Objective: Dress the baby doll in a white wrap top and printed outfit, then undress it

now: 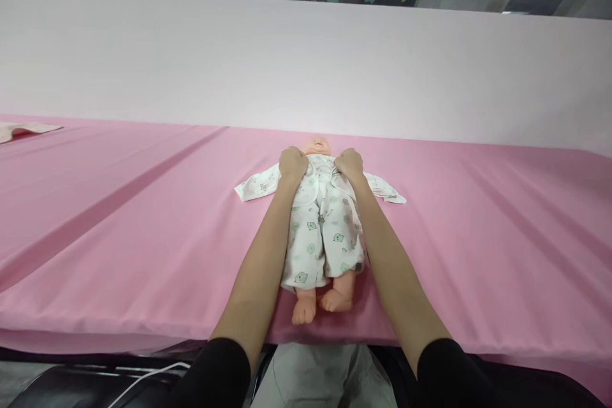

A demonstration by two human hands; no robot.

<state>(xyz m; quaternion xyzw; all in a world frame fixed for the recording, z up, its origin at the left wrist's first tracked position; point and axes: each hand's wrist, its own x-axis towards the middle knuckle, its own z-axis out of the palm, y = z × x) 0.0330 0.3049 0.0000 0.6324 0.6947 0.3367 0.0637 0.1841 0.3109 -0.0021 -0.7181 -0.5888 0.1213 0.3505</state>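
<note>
A baby doll (pixel 304 306) lies on its back on the pink cover, head away from me and bare feet toward me. It wears white pants (pixel 306 248) with green animal prints and a white baby jacket (pixel 261 185) whose sleeves spread out to both sides. My left hand (pixel 293 164) is closed on the jacket near the doll's shoulder on the left. On the other side, my right hand (pixel 349 164) is closed on the jacket's front edge by the opposite shoulder. Only the lower part of the doll's face shows above the collar.
The pink cover (pixel 143 236) drapes over the table's near edge. A pale cloth (pixel 23 130) lies at the far left. Behind the table rises a white panel (pixel 306 64), with dark glass bearing heart stickers above it. A white cable (pixel 148 377) runs at lower left.
</note>
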